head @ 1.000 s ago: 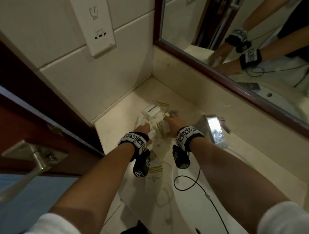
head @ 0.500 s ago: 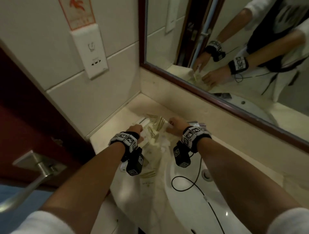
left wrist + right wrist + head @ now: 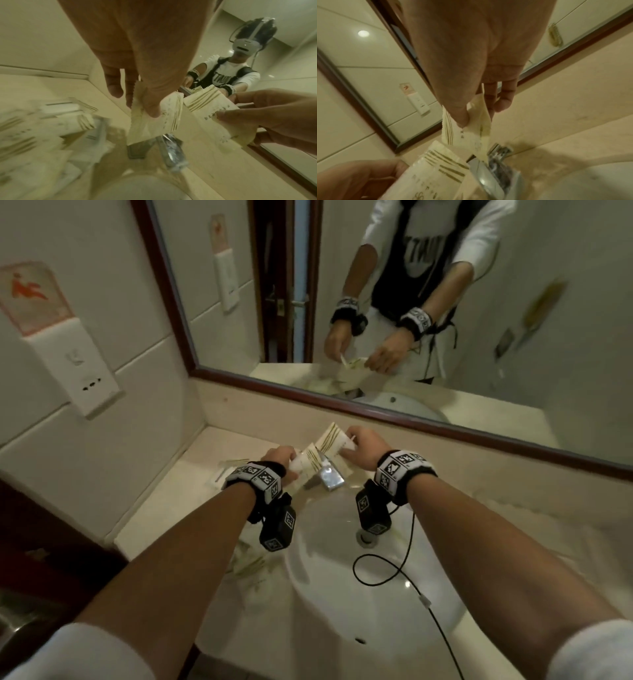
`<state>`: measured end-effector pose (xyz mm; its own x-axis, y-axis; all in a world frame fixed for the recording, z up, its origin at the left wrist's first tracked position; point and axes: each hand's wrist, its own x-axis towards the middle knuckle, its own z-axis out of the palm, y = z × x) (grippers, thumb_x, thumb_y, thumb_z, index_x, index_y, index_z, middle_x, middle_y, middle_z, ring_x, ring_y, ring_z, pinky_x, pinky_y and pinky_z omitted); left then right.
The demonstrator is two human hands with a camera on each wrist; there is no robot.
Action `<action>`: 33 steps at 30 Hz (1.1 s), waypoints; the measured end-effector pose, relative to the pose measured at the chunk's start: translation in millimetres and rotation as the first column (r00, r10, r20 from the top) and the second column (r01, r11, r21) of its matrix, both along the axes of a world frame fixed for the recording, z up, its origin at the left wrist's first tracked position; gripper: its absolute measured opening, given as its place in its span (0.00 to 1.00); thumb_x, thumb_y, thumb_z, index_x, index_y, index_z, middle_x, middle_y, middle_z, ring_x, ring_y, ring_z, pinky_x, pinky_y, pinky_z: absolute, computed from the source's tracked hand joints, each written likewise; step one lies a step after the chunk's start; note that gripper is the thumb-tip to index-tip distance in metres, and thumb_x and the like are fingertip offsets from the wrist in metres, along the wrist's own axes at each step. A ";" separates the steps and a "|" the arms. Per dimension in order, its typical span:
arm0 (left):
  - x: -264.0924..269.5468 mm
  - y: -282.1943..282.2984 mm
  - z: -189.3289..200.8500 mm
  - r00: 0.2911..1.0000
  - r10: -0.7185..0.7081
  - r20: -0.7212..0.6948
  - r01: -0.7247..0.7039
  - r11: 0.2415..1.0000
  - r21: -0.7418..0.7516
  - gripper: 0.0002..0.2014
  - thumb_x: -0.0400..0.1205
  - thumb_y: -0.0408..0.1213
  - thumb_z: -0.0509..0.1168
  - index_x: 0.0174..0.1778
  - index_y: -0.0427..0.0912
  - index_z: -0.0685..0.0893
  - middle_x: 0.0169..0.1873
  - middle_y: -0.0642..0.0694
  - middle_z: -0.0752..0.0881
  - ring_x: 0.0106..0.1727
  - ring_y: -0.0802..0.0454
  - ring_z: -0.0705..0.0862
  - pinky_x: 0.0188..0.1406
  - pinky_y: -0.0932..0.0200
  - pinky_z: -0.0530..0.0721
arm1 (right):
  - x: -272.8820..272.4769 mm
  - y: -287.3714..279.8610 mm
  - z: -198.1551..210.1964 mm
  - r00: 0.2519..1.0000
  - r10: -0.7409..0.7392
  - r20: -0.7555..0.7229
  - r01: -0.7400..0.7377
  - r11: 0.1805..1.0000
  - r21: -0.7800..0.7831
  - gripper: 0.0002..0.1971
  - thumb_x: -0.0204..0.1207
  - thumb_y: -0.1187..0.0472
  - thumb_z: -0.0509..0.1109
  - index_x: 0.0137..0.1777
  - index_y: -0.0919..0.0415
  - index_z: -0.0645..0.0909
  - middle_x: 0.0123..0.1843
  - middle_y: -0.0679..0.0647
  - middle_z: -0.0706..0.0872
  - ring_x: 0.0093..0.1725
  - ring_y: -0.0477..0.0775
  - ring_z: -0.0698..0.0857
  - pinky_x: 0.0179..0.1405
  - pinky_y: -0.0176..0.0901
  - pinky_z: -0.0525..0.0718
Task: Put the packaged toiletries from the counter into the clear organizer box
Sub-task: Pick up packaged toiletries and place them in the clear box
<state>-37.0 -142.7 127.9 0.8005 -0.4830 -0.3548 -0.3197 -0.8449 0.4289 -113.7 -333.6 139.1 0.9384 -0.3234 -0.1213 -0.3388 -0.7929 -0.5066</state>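
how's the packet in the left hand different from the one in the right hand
The left hand pinches its packet with the thumb on its face, so it hangs down; the right hand grips its packet by one end, tilted up. In the head view the left hand's packet sits lower, over the tap; the right hand's packet sits higher, nearer the mirror. Both are cream with jagged edges and olive stripes.

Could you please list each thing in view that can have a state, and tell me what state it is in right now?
Left hand: pinching a cream striped packet, lifted off the counter.
Right hand: pinching a second striped packet, also lifted.
Loose packets: lying on the counter, blurred.
Faucet: no water seen running.
Sink basin: looks dry, drain open.
Clear organizer box: not made out in any view.
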 end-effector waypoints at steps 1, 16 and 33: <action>-7.6 -13.1 2.8 1.000 -0.030 0.002 0.030 1.000 0.002 0.15 0.75 0.36 0.71 0.55 0.42 0.79 0.59 0.39 0.83 0.59 0.39 0.83 0.54 0.52 0.80 | -12.2 -10.3 2.2 1.000 -0.027 0.003 0.027 1.000 0.006 0.08 0.74 0.57 0.74 0.51 0.55 0.80 0.53 0.59 0.88 0.52 0.61 0.86 0.51 0.49 0.83; -166.0 -217.3 27.4 0.923 -0.379 0.066 0.383 0.922 -0.053 0.12 0.75 0.34 0.71 0.53 0.43 0.79 0.56 0.40 0.85 0.57 0.41 0.84 0.49 0.55 0.78 | -242.8 -193.2 20.8 0.923 -0.382 -0.044 0.384 0.922 0.054 0.07 0.74 0.59 0.74 0.47 0.57 0.79 0.44 0.55 0.85 0.43 0.59 0.87 0.40 0.48 0.84; -281.8 -294.2 0.0 0.906 -0.424 0.011 0.424 0.906 -0.016 0.11 0.74 0.32 0.72 0.44 0.45 0.75 0.56 0.38 0.86 0.56 0.40 0.85 0.55 0.49 0.84 | -381.0 -256.2 -59.8 0.845 -0.522 -0.115 0.535 0.822 0.195 0.08 0.77 0.59 0.71 0.52 0.59 0.76 0.54 0.60 0.84 0.54 0.66 0.87 0.52 0.61 0.87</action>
<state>-318.8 -436.9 127.9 0.5217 -0.7833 -0.3379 -0.6490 -0.6215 0.4388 -494.7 -589.8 79.3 0.6208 -0.7288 -0.2888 -0.7064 -0.3604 -0.6091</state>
